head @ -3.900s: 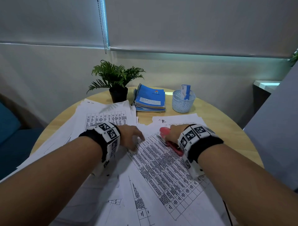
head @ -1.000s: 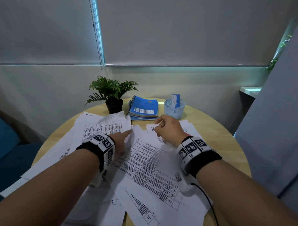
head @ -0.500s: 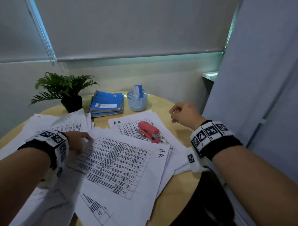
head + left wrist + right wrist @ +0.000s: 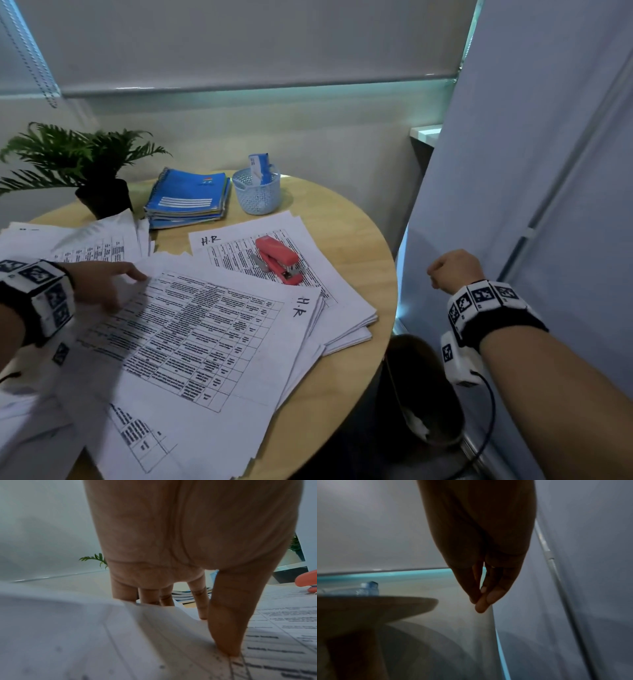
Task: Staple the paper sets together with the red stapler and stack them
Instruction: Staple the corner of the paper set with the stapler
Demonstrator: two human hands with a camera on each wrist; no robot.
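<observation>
Holding down the front paper set [image 4: 191, 339] with straight fingers, the left hand [image 4: 102, 284] waits between staplings; the right hand [image 4: 454, 269], off the table at three o'clock, pinches its fingertips over a bin [image 4: 424, 390], contents untellable. Next it likely reaches back for the red stapler [image 4: 279, 258], lying slightly agape on the far stack [image 4: 342, 301] at one o'clock.

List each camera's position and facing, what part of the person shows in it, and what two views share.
Head: worn on the head, facing forward and down at the round table; both forearms, left hand and right hand show.
Left wrist: looks along the left hand, whose fingers touch the printed sheets.
Right wrist: beside and below the table edge; shows the right hand's pinched fingertips.
Shared: the red stapler appears in the head and left wrist views.
</observation>
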